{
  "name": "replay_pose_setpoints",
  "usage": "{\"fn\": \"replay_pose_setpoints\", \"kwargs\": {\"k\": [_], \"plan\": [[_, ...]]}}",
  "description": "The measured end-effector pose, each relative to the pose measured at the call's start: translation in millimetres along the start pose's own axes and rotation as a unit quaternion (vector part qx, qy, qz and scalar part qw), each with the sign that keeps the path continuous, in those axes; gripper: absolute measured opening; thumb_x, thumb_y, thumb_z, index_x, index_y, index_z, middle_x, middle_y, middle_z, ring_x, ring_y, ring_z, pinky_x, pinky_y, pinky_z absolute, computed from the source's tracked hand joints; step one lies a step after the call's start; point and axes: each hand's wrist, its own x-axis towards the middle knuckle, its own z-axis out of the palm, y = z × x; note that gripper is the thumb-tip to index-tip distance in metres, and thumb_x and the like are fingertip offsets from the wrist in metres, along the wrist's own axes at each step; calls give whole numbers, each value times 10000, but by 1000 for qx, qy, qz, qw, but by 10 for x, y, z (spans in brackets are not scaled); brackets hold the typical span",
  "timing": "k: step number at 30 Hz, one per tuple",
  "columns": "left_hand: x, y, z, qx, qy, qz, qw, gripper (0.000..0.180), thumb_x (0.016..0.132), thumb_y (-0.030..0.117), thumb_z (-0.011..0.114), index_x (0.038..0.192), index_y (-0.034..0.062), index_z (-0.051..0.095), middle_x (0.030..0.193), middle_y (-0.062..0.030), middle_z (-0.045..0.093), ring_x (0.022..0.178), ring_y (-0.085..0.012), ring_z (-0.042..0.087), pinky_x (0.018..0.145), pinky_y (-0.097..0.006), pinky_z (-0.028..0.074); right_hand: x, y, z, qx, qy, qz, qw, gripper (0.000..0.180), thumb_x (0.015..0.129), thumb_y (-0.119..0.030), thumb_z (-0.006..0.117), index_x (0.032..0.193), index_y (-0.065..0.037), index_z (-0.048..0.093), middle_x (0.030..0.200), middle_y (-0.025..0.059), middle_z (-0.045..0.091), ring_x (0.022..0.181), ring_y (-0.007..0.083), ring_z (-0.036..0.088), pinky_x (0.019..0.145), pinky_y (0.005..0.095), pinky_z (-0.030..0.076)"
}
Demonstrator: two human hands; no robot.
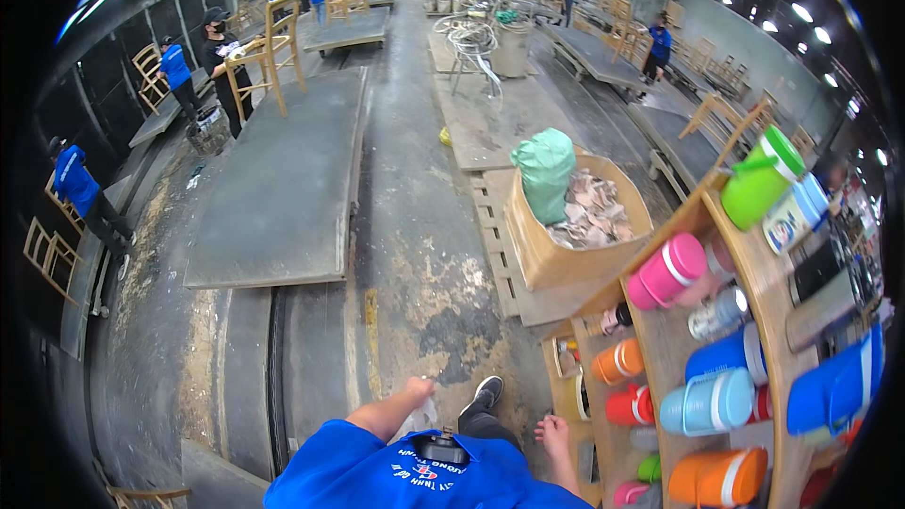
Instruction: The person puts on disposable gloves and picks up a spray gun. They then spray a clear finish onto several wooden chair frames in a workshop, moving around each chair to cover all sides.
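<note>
Pale object in left hand closed grip; right hand hangs open, empty.

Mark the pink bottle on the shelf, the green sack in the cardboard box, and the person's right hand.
pink bottle [666, 270], head view, on its pink body.
green sack [544, 172], head view, on its bulging middle.
right hand [553, 434], head view, on the back of the hand.

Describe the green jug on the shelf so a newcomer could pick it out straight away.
Start at the wooden shelf on the person's right, packed with coloured flasks. Go to its far upper end, near the cardboard box of scraps. The green jug lies there: the only bright green one with a white band, beside a pale blue flask and above the pink flask.
</note>
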Motion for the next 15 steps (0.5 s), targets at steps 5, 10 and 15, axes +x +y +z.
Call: {"fn": "replay_pose_setpoints", "kwargs": {"k": [5, 10, 15], "plan": [[59, 1223, -939, -279, 52, 51, 957, 489, 954, 404, 579, 1245, 17, 646, 1066, -209, 718, 1033, -320, 687, 911, -397, 526, 550, -1405, 955, -28, -183, -69, 980, 300, 1029, -252, 573, 1252, -52, 586, 1045, 82, 697, 862, 140, 667, 688, 289, 546], [264, 1822, -1977, -365, 91, 167, 911, 551, 1046, 461, 485, 1389, 32, 534, 1286, -178, 632, 1192, -256, 590, 1019, -374, 456, 1006, -2823, 2167, -125, -390, -227, 884, 371, 1010, -227, 609, 1329, -41, 571, 1071, 78, 676, 897, 143, 646, 764, 301, 531], [573, 1671, -2869, -576, 169, 118, 791, 537, 1068, 442, 458, 1454, 69, 468, 1200, -104, 627, 1164, -203, 548, 1029, -358, 420, 1483, -3785, 3217, -220, -514, -283, 779, 495, 979, -225, 653, 1412, -30, 515, 1069, 74, 643, 912, 140, 606, 810, 301, 515]]}}
